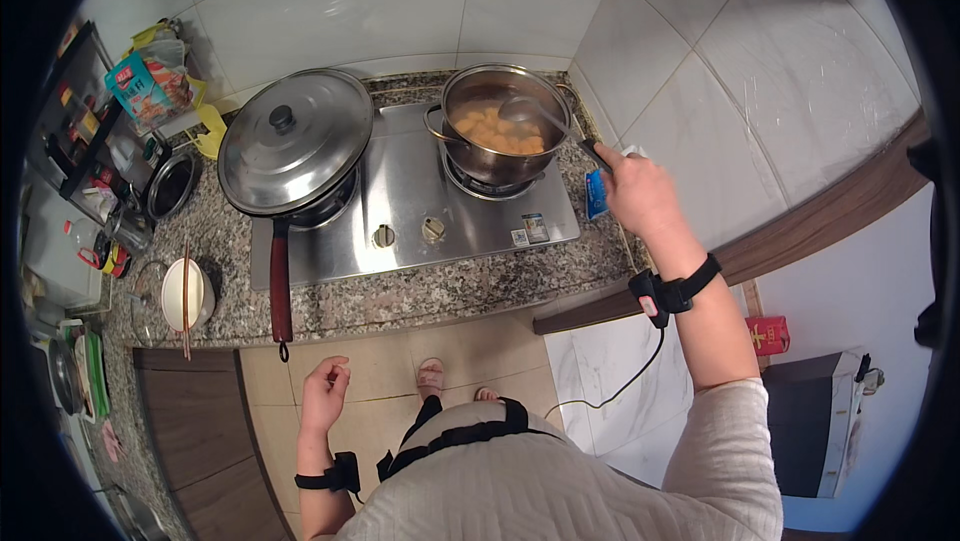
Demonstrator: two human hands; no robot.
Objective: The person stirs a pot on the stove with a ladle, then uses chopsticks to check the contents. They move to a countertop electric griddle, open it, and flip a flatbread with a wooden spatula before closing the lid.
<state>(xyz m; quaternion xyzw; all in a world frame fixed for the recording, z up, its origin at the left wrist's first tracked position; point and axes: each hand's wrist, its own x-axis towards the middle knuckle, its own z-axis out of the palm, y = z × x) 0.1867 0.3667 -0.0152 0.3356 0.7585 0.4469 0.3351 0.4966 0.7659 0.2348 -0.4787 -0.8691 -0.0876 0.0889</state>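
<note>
My right hand (641, 192) grips the black handle of a metal ladle (523, 107). The ladle's bowl is inside a two-handled stainless steel pot (495, 166), over orange-yellow chunks of food (495, 132) in liquid. The pot stands on the right burner of a steel gas hob (405, 188). My left hand (324, 395) hangs in front of the counter, its fingers loosely curled and holding nothing. To its upper left, the dark red handle of a lidded frying pan (279, 282) sticks out past the counter edge. A domed metal lid (307, 147) covers that pan on the left burner.
Wooden chopsticks (187, 263) lie across a white bowl (196, 308) at the left. Behind it stand a metal-rimmed lid (171, 185), a spice rack (90, 143) and a blue food packet (139, 91). A blue packet (596, 194) lies right of the hob, near the tiled wall (675, 91).
</note>
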